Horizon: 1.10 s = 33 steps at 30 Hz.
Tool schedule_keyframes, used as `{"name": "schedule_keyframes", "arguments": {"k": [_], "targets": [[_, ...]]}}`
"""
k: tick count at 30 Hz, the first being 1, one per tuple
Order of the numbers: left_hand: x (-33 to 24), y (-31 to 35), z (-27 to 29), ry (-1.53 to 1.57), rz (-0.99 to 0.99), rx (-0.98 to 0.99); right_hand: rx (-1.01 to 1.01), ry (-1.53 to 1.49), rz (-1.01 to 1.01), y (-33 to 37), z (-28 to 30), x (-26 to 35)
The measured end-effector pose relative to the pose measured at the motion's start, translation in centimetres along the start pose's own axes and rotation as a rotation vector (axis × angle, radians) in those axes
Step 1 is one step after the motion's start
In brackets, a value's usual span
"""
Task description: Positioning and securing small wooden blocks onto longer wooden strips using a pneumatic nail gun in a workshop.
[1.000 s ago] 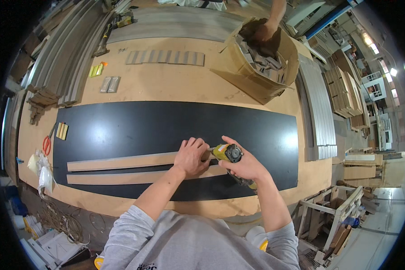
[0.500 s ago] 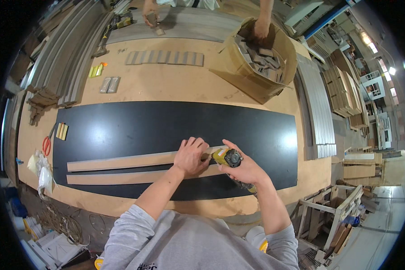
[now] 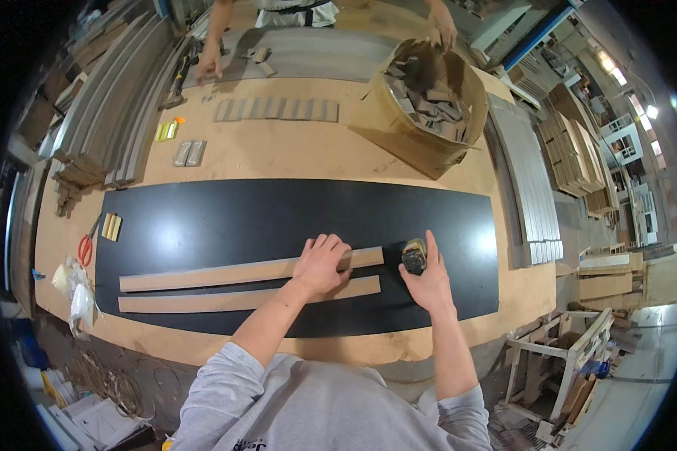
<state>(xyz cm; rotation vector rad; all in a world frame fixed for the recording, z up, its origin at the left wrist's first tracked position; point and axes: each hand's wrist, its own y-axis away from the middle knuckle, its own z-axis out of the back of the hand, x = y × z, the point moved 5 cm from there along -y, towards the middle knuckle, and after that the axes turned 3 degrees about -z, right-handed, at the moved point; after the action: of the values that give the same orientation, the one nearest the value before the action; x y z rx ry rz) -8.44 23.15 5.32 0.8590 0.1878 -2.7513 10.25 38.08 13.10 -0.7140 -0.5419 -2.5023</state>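
Two long, thin wooden strips [image 3: 203, 279] lie side by side, a narrow gap between them, on a black panel [image 3: 293, 210]. My left hand [image 3: 322, 267] spans the farther strip near its right part, fingers over the far edge and thumb on the near side; its wrist crosses the nearer strip [image 3: 203, 303]. Right of the strip ends, my right hand [image 3: 429, 282] is around a yellow and black cordless drill [image 3: 414, 256], seen from above with its lower part hidden. The index finger points forward along the drill's side. Whether the drill touches the panel, I cannot tell.
Across the table [image 3: 278, 158], another person's hands are near a cardboard box [image 3: 429, 154] of offcuts and a grey board [image 3: 308, 56]. A row of small blocks [image 3: 277, 110], red-handled scissors [image 3: 85, 250] and a hammer [image 3: 174, 98] lie around. Stacked boards [image 3: 525, 180] flank the right.
My right hand has moved the drill rightward, away from the strips, uncovering their right ends. My left hand stays on the strip. The other person's right hand has lifted out of the box.
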Motion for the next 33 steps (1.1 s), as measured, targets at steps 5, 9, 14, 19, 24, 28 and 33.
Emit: {"name": "schedule_keyframes", "arguments": {"k": [5, 9, 14, 19, 24, 28, 33], "targets": [[0.0, -0.1, -0.3, -0.02, 0.06, 0.07, -0.299, 0.414, 0.129, 2.0, -0.9, -4.6], [-0.5, 0.4, 0.0, 0.005, 0.027, 0.031, -0.211, -0.227, 0.138, 4.7, -2.4, -5.6], [-2.1, 6.4, -0.5, -0.125, -0.178, -0.111, -0.219, -0.163, 0.113, 7.9, -7.5, -7.7], [-2.5, 8.9, -0.7, -0.125, -0.041, 0.06, -0.223, -0.16, 0.071, 8.3, -8.5, -6.9], [-1.5, 8.4, 1.8, 0.045, -0.095, -0.059, -0.318, -0.273, 0.074, 7.9, -7.3, -8.9], [7.3, 6.1, 8.7, 0.015, 0.138, -0.39, -0.341, -0.253, 0.019, 7.7, -6.9, -10.8], [25.1, 5.4, 14.6, -0.005, 0.535, -0.717, -0.415, -0.073, 0.02, 7.6, -7.6, -10.6]]}}
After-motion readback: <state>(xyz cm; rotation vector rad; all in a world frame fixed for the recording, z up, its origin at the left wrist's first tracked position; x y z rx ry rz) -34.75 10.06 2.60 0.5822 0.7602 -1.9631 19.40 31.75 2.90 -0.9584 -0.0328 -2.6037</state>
